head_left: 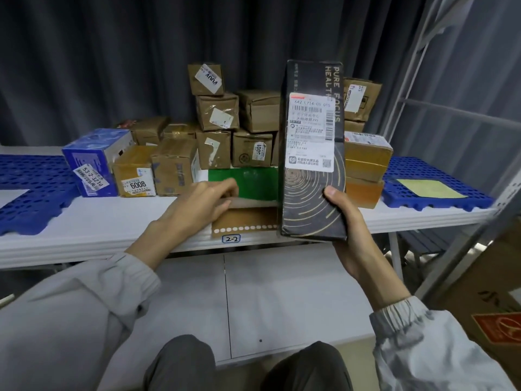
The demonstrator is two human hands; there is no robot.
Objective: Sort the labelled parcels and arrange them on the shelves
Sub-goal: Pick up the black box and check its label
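Observation:
My right hand [345, 218] grips the lower end of a tall black box [311, 193] with gold rings and a white shipping label, held upright in front of the shelf. My left hand [203, 204] rests on a flat green and brown parcel [248, 218] lying on the white shelf [112, 230], fingers curled over its near top edge. A "2-2" tag [231, 238] marks the shelf's front edge. Behind stands a pile of brown labelled parcels [217, 111], with a blue box [93, 162] and a "6008" parcel [135, 176] to the left.
Blue perforated mats lie at the shelf's left [31, 190] and right [434, 190] ends, the right one bearing a yellow sheet. A grey metal rack upright [462, 249] rises on the right, with a large cardboard box [490, 306] beside it. Dark curtains hang behind.

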